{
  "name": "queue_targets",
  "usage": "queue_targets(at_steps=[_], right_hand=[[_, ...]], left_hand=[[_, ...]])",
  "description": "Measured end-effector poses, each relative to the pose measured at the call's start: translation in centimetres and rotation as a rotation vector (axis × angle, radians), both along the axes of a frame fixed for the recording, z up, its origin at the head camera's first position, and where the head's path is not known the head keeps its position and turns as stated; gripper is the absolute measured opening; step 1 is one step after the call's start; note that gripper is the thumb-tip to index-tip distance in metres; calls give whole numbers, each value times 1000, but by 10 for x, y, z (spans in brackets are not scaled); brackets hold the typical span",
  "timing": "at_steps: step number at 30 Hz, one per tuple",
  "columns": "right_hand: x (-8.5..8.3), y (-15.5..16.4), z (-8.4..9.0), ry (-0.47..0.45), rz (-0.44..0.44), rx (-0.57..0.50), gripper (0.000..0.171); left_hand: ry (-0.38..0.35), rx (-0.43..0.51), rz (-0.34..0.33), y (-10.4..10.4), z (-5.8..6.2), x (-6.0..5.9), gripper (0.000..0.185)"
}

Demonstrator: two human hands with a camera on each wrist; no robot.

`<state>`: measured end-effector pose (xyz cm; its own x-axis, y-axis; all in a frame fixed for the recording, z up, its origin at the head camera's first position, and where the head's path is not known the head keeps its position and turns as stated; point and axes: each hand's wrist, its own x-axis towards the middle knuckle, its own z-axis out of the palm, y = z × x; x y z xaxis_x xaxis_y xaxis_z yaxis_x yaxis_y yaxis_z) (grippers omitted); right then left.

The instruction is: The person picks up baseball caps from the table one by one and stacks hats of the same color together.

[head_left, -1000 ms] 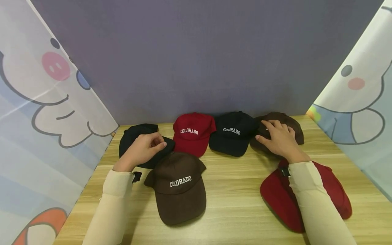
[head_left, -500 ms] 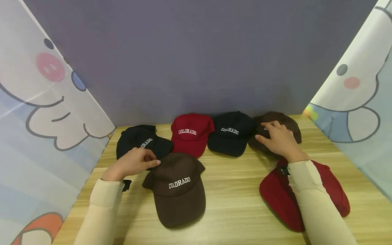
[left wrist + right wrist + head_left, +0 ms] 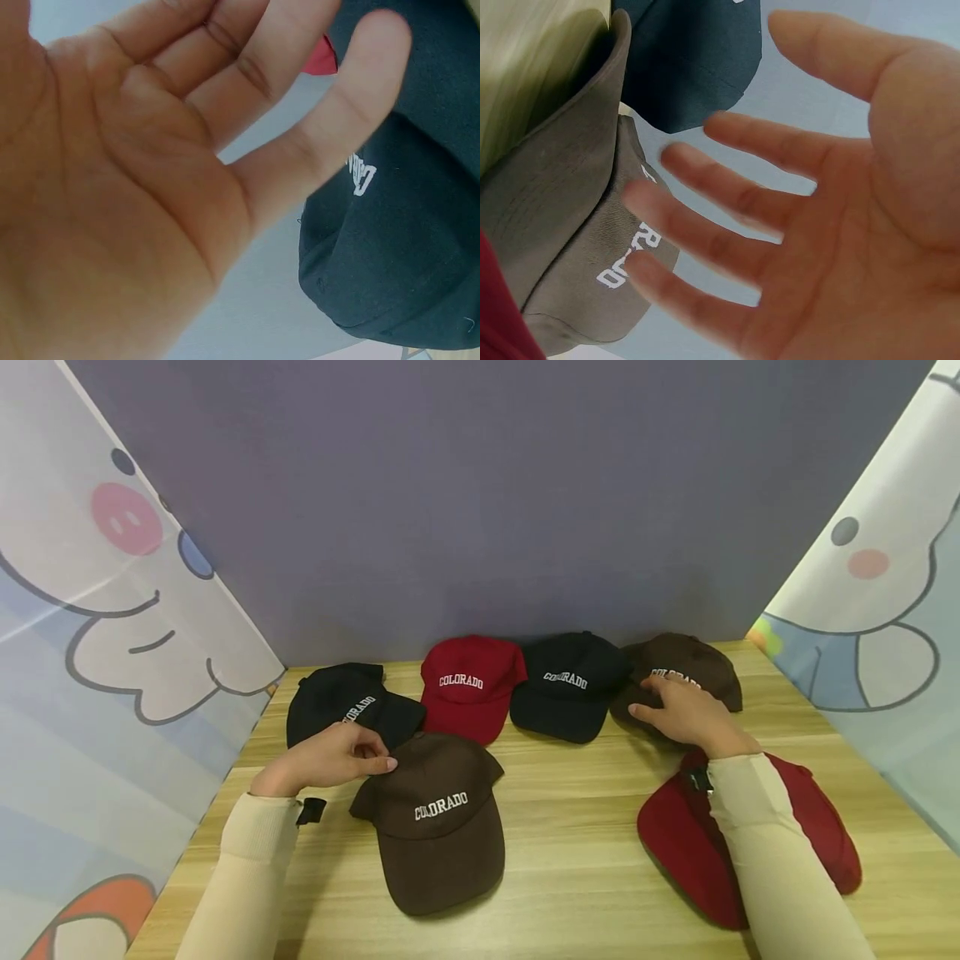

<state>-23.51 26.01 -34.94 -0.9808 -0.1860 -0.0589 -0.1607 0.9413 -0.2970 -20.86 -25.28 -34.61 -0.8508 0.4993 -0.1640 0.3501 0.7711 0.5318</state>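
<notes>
Several "COLORADO" caps lie on a wooden table (image 3: 577, 868). My left hand (image 3: 360, 758) hovers with relaxed fingers between a black cap (image 3: 333, 702) and the rear edge of a brown cap (image 3: 442, 827). In the left wrist view the palm (image 3: 150, 195) is open and holds nothing, with the black cap (image 3: 405, 240) beside it. My right hand (image 3: 675, 710) is spread over the brim of a second brown cap (image 3: 693, 658). The right wrist view shows its spread fingers (image 3: 727, 247) off that cap (image 3: 577, 247).
A red cap (image 3: 468, 689) and a dark cap (image 3: 566, 689) sit side by side at the back. Another red cap (image 3: 678, 847) lies under my right forearm. A grey wall stands behind the table, and cartoon-printed curtains hang on both sides.
My left hand drew back off the black cap toward the front brown cap's rear edge. My right hand slid back from the far brown cap's crown, uncovering its lettering.
</notes>
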Motion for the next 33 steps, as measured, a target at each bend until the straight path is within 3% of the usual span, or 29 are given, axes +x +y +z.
queue_targets(at_steps=[13, 20, 33], right_hand=[[0, 5, -2, -110, -9, 25, 69], [-2, 5, -9, -132, -4, 30, 71], [-3, 2, -14, -128, -54, 80, 72]], left_hand=[[-39, 0, -46, -3, -4, -5, 20], [-56, 23, -61, 0, -4, -2, 15], [-117, 33, -177, 4, -1, 2, 17]])
